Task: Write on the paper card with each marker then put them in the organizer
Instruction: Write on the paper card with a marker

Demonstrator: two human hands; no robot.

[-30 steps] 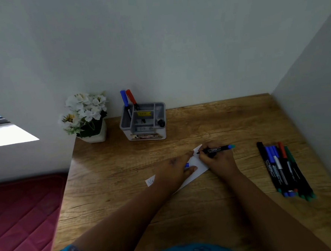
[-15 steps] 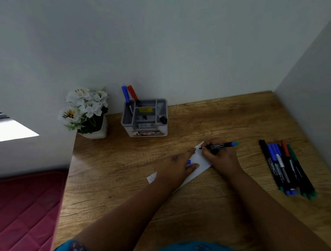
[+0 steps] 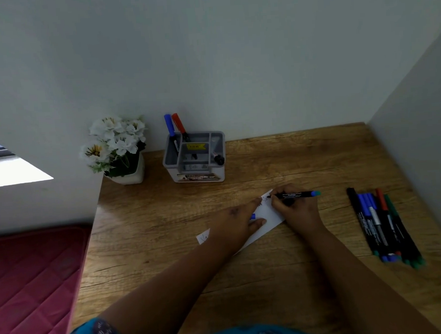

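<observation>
Head view: a person's right hand (image 3: 295, 208) grips a black-barrelled marker (image 3: 294, 195) in a writing pinch, its tip down on the far corner of the white paper card (image 3: 268, 213) lying on the wooden desk (image 3: 166, 221). The marker's long axis runs nearly level across the frame, tip toward the person's left, its blue-green end cap pointing right toward the row of spare markers (image 3: 383, 226). The left hand (image 3: 239, 223) lies flat on the card with fingers straight, pressing it down; a small blue piece, likely the marker's cap, shows between its fingers, though how it is held cannot be told. Handwriting shows at the card's near-left end and beside the tip.

The grey organizer (image 3: 194, 158) stands at the back of the desk against the wall, up and to the left of the writing hand, beside a pot of white flowers (image 3: 115, 147). A blue marker (image 3: 169, 124) and a red marker (image 3: 178, 123) already stand upright in its rear left compartment; another dark item lies at its right side. Judged from this, writing with the current marker is under way, and the coming move turns on the organizer lying forward-left of the right hand, with the left hand about as near. The horizontal marker would need tipping upright to drop in. The spare markers lie parallel, well to the right, nearest the right hand.
</observation>
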